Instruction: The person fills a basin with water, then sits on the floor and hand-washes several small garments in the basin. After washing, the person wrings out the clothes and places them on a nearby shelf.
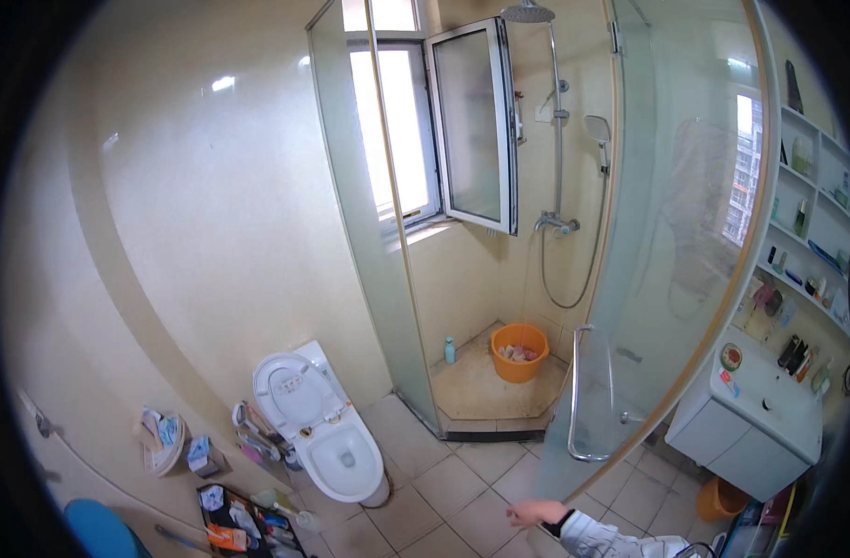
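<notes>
My right hand (537, 512) reaches in from the lower edge in a white sleeve with a dark cuff. Its fingers are loosely bent and slightly apart, and I see nothing between them. Closest to it is the lower corner of the open glass shower door (574, 470), which carries a long metal handle (577, 391). My left hand is out of view. In the shower corner an orange bucket (518, 374) stands on the raised floor with pale and pinkish cloth (517, 353) inside. A thin stream seems to fall toward it from the wall faucet (557, 223).
A toilet (346, 465) with raised lid stands at left, near a black rack of small items (248, 521) and a waste basket (169, 456). A sink cabinet (741, 428) is at right, beneath shelves (811, 214). A light-blue bottle (450, 351) stands beside the bucket.
</notes>
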`<state>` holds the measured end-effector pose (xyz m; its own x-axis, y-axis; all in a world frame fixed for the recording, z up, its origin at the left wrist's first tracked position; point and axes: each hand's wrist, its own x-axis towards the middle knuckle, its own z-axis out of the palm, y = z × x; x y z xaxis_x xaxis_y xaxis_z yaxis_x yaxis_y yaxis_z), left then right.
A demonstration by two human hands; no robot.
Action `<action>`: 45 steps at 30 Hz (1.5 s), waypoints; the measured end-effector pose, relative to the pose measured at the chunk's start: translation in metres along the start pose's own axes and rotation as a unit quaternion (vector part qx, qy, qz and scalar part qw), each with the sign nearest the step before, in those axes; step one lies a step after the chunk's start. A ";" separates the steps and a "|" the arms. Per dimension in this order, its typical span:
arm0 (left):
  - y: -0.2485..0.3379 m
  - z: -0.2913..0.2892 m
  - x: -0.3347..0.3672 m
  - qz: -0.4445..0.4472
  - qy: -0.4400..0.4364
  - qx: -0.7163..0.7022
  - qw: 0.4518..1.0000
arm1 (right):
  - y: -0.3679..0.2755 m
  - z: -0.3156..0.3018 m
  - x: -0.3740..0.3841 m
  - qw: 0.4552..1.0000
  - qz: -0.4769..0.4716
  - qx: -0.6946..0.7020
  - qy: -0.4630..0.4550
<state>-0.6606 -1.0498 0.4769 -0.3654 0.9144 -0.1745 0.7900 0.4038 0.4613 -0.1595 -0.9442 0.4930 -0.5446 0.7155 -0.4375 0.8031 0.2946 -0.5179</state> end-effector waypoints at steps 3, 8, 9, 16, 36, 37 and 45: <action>0.006 -0.020 0.028 0.039 -0.010 -0.068 0.997 | -0.040 -0.041 0.063 0.995 -0.033 -0.030 0.094; 0.050 -0.037 0.087 0.119 -0.044 -0.138 0.982 | -0.084 -0.111 0.126 0.988 -0.055 -0.022 0.146; 0.061 -0.037 0.097 0.132 -0.054 -0.145 0.979 | -0.086 -0.122 0.132 0.986 -0.055 -0.018 0.157; 0.164 -0.021 0.161 0.196 -0.102 -0.181 0.958 | -0.054 -0.173 0.173 0.993 -0.037 -0.018 0.114; 0.430 0.057 0.374 0.304 -0.203 -0.205 0.908 | 0.173 -0.298 0.222 0.940 0.207 0.195 0.190; 0.440 0.065 0.392 0.318 -0.197 -0.195 0.907 | 0.182 -0.311 0.225 0.943 0.217 0.167 0.192; 0.473 0.085 0.493 0.364 -0.206 -0.131 0.899 | 0.232 -0.344 0.244 0.872 0.322 0.182 0.320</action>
<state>-0.4251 -0.4052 0.5356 0.4576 0.8888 -0.0256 0.5825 -0.2779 0.7638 -0.0231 -0.4835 0.5192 0.3317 0.8995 -0.2842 0.6986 -0.4367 -0.5667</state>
